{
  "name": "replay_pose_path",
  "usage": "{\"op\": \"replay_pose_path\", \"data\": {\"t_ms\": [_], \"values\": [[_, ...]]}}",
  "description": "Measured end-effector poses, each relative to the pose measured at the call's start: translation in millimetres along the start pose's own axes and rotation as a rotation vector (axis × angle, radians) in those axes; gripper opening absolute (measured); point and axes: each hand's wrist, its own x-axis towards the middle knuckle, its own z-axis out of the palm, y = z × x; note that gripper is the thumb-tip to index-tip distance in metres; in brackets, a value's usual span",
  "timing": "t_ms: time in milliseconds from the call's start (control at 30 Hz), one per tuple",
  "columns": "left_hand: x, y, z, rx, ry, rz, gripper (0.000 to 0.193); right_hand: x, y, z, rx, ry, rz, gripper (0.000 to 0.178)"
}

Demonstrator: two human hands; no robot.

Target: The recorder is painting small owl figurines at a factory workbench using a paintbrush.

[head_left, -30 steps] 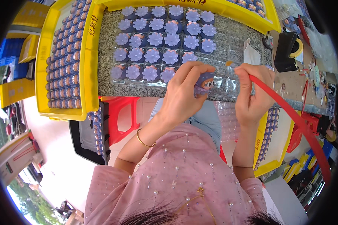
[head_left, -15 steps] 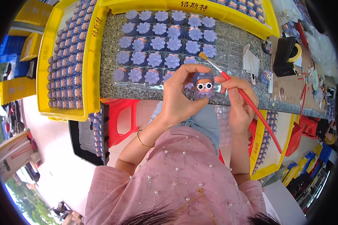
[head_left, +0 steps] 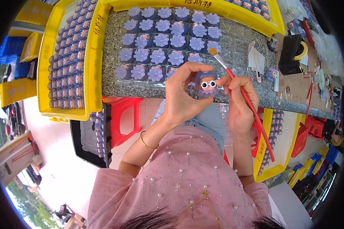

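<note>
Bent at both elbows. Slanted at left forearm, near-vertical at right forearm. Gripping with left hand in a C, between index finger above and thumb below. Gripping with right hand just beside, by curled fingers.

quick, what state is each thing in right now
left hand, pinching the figurine
right hand, gripping the brush
figurine, held, face showing
brush, held, bristles not touching the figurine
clear tray, partly filled
left yellow crate, filled in rows
white cloth, lying loose
</note>
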Motion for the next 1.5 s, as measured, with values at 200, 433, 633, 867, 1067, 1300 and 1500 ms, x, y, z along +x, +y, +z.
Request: {"op": "replay_pose_path", "data": {"t_ms": [200, 433, 633, 867, 1067, 1300, 1500], "values": [[5, -4, -4, -0.394, -0.094, -0.152, 0.058, 8, -10, 4, 0.018, 0.03, -0.024, 0.018], [8, 0, -9, -0.561, -0.116, -0.223, 0.06, 13, -14, -4, -0.095, 0.084, -0.046, 0.024], [8, 1, -12, -0.665, -0.129, -0.249, 0.062, 11, -16, -1, -0.174, 0.099, -0.087, 0.028], [6, -15, -9, -0.311, -0.002, 0.059, 0.059, -2, -38, 13, -0.46, 0.162, -0.331, 0.027], [5, -18, -7, -0.148, 0.007, 0.18, 0.056, 2, -41, 16, -0.642, -0.021, -0.442, 0.02], [3, -10, -7, -0.085, -0.02, 0.146, 0.055, 8, -29, 12, -0.591, -0.042, -0.588, 0.018], [4, -11, -7, -0.306, -0.085, -0.006, 0.056, 9, -35, 11, -0.521, 0.066, -0.509, 0.015]]}}
